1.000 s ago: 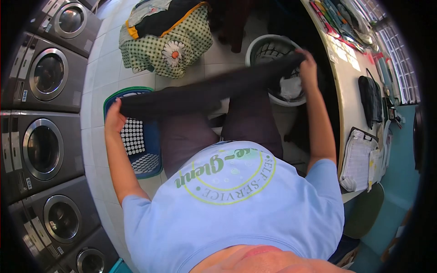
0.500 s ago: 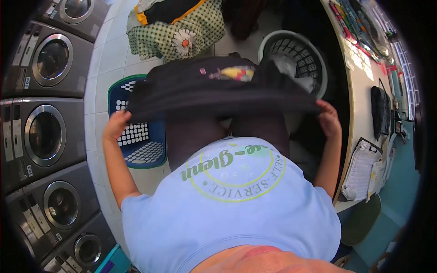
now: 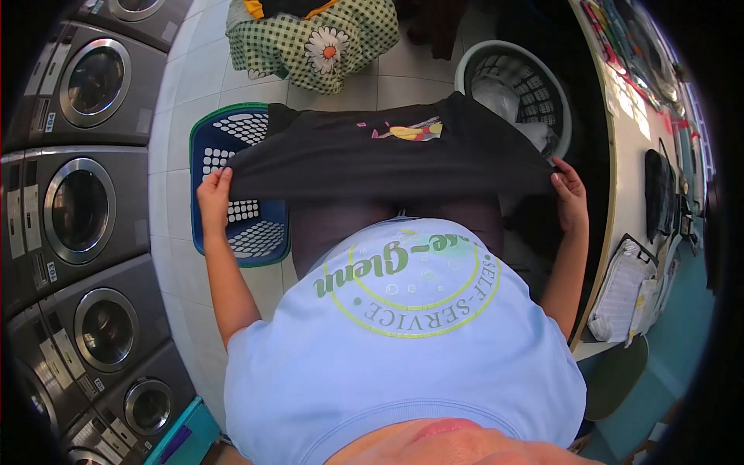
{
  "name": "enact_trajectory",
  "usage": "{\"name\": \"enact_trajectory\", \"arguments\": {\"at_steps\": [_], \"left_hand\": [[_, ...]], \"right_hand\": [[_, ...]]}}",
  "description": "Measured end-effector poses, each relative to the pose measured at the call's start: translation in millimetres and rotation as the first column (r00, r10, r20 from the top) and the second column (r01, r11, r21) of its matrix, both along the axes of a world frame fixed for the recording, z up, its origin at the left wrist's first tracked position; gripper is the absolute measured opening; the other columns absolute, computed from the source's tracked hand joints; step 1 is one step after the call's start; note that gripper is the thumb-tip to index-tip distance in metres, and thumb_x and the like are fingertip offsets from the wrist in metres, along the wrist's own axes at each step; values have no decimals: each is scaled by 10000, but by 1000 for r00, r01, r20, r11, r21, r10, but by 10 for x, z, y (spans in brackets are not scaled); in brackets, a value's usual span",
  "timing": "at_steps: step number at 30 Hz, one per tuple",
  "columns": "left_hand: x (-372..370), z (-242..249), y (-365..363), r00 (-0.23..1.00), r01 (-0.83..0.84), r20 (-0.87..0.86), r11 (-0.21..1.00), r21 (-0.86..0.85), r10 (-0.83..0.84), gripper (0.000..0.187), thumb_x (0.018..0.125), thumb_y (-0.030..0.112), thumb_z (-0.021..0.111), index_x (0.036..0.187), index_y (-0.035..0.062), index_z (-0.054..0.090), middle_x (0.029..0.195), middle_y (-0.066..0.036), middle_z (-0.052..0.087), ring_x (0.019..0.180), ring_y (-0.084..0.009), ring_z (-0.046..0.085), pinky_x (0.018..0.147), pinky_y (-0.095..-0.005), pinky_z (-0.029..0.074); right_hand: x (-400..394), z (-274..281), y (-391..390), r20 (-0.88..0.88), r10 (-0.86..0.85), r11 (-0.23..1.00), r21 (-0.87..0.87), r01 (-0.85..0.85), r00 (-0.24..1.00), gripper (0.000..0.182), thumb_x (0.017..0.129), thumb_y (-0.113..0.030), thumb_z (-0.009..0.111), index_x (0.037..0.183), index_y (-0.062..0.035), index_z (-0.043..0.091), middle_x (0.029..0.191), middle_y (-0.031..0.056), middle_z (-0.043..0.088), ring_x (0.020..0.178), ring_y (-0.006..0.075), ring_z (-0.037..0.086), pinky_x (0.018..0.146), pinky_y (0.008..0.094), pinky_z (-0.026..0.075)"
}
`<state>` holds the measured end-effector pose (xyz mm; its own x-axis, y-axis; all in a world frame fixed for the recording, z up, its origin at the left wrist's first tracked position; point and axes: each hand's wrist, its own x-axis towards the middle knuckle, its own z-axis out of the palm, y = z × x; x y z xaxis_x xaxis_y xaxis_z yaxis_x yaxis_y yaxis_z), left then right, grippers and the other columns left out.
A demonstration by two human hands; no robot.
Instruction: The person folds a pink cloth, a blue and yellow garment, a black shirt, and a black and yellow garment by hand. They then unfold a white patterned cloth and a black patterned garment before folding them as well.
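Note:
A black T-shirt [image 3: 349, 167] with a small colourful print is stretched wide in front of my legs. My left hand [image 3: 213, 194] pinches its edge at the left end. At the right end my right hand [image 3: 570, 190] grips the other corner between thumb and fingers. The cloth between them hangs fairly flat, its sleeves toward the far side. Partly behind the shirt's left end stands a blue laundry basket [image 3: 203, 147] with a green rim. A grey laundry basket [image 3: 564, 108], holding whitish plastic, sits beyond my right hand.
Front-loading machines [image 3: 81, 201] line the left side. A green checked cloth with a daisy [image 3: 325, 50] lies bundled ahead, dark and orange fabric on top. Along the right runs a counter [image 3: 620, 167] with a black pouch [image 3: 659, 194] and a clipboard of papers [image 3: 620, 291].
The T-shirt, blurred and folded over before, is now spread flatter and steadier, its print showing more fully. Both hands keep their hold. The whole view has shifted slightly.

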<state>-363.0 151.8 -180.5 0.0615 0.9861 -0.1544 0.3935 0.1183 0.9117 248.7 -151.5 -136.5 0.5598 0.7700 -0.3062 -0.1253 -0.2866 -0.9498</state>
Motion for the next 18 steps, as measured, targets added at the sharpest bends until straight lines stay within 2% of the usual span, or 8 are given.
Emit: {"name": "enact_trajectory", "arguments": {"at_steps": [5,8,10,11,12,14,16,18], "left_hand": [[-23,247,-133,990,-69,119,997,-19,71,223,867,143,632,1002,-34,640,904,-44,641,793,-90,568,734,-215,445],[-321,-284,-194,953,150,-227,963,-224,-202,281,836,181,658,1032,-20,638,884,-79,666,783,-139,612,726,-261,471],[-425,-829,-78,753,302,-555,935,-184,-352,333,794,224,681,1055,20,644,851,-125,674,760,-224,647,708,-325,491],[2,-600,-114,659,284,-722,959,-17,-209,328,770,249,681,1023,43,655,829,-155,665,737,-287,648,698,-359,497],[304,-679,-50,811,202,-582,964,175,-64,238,793,201,653,967,39,661,838,-147,659,752,-293,635,705,-357,489],[1208,-309,-4,892,293,-451,801,522,-33,160,798,124,626,907,10,651,860,-149,641,818,-306,609,739,-376,471],[1967,-173,47,864,487,-435,644,590,-254,157,780,123,631,889,11,651,850,-145,641,806,-302,609,737,-383,472],[2647,-192,-99,803,595,-315,661,457,-506,161,781,154,632,875,32,677,822,-127,642,777,-289,613,732,-370,471]], "right_hand": [[9,29,-155,13,104,994,-21,-103,995,402,824,-74,651,1211,-50,544,800,-65,548,766,26,508,772,174,385],[-27,-215,-375,-6,277,928,-258,-269,961,424,799,-74,663,1205,-65,543,760,-69,497,766,39,503,752,193,402],[-42,-665,-538,-94,275,873,-392,-289,957,419,795,-66,671,1191,-63,535,781,-57,517,763,44,506,755,204,416],[-81,-856,-579,-138,229,892,-365,-265,963,366,796,-73,678,1134,-54,540,796,-48,533,759,45,510,742,213,420],[-99,-1010,-613,-162,221,901,-344,-265,962,344,797,-75,679,1110,-53,540,797,-47,537,758,48,513,737,215,420],[-115,-1204,-623,-211,210,918,-294,-267,955,302,797,-80,682,1062,-52,538,798,-45,545,755,54,520,726,221,422],[-209,-1160,-574,-243,224,908,-298,-293,944,234,805,-68,670,993,-64,530,781,-49,542,730,71,524,693,227,424],[-227,-1186,-550,-289,226,911,-274,-307,930,220,810,-59,661,986,-68,528,776,-50,544,720,77,527,685,231,426]]}}
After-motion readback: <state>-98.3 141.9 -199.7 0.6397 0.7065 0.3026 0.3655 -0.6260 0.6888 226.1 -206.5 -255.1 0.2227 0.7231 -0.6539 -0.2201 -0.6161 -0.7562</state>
